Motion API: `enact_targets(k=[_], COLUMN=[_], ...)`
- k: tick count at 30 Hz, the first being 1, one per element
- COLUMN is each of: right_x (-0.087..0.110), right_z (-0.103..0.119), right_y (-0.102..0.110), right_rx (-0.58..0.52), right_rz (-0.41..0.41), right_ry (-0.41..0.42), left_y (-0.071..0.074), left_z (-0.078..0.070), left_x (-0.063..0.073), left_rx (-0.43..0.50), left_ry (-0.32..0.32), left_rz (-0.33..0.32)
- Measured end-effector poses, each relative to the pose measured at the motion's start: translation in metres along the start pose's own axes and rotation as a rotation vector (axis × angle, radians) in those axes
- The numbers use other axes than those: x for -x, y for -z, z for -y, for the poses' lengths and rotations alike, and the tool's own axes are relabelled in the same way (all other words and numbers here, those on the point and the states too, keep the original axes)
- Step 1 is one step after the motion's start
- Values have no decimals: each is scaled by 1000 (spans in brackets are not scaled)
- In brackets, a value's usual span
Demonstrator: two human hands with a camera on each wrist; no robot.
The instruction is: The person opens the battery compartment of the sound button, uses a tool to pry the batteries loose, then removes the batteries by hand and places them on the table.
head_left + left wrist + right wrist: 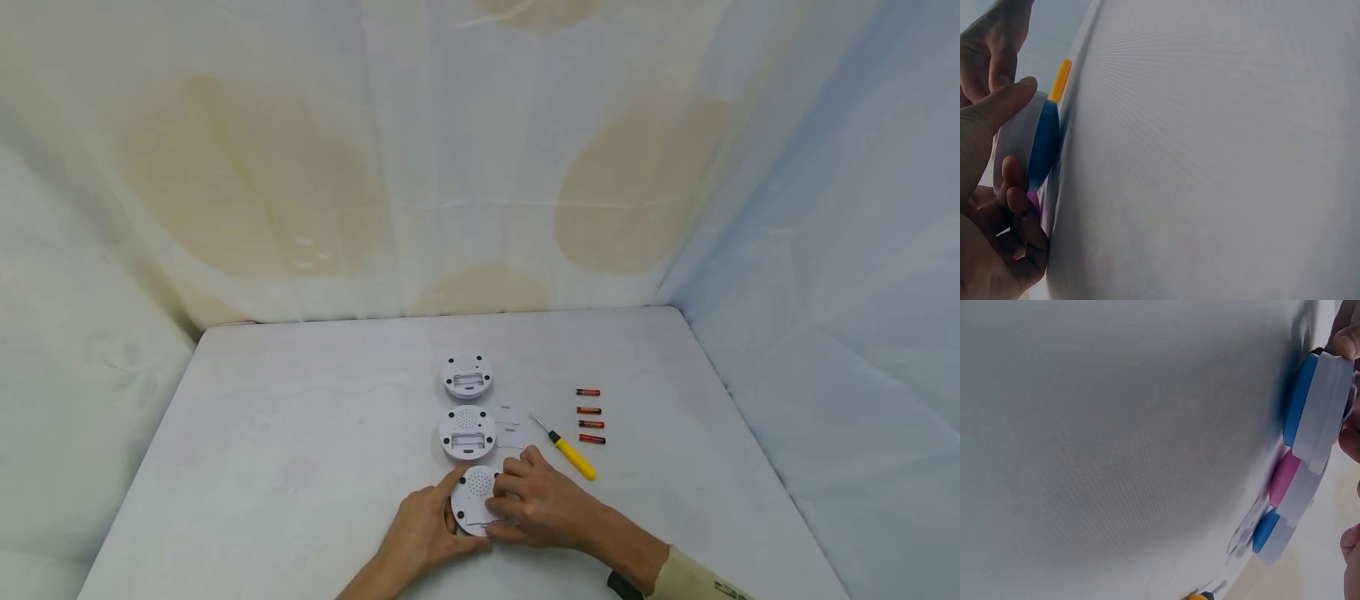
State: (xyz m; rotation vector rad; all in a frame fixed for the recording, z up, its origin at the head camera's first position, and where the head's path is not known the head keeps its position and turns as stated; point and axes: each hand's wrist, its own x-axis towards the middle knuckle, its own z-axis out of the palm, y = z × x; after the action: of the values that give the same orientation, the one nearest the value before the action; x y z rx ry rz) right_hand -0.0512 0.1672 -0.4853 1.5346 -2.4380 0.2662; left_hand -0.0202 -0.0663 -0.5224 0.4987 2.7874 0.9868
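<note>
My left hand (pixel 429 521) grips the rim of a round white device (pixel 478 481), thumb on one side and fingers on the other. The device lies with its speaker holes and dark feet facing up; its blue dome (pixel 1045 147) faces the table in the left wrist view. Over its back, my right hand (pixel 543 504) has bent fingers and pinches the thin white battery cover (pixel 477 510), which lies against the device. Those fingers hide part of the cover. Just beyond is a second round device (pixel 468 450), its battery compartment bare.
A third round device (pixel 467 388) stands farther back, also uncovered. Two loose battery covers (pixel 507 414) lie to the right of the devices. Past them are a yellow-handled screwdriver (pixel 575 460) and several red-and-black batteries (pixel 591 424) in a column. Fabric walls (pixel 465 167) enclose the table.
</note>
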Motion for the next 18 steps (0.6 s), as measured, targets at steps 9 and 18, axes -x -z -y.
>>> enact_targets(k=[9, 18], right_x=[5, 7], right_z=[-8, -15], right_y=[4, 3], right_rx=[-41, -31], right_rz=[61, 54], right_ry=[-18, -2], left_y=[0, 0], left_z=[2, 1], left_x=[1, 1], left_rx=[7, -1], left_ry=[3, 8], left_rz=[21, 24])
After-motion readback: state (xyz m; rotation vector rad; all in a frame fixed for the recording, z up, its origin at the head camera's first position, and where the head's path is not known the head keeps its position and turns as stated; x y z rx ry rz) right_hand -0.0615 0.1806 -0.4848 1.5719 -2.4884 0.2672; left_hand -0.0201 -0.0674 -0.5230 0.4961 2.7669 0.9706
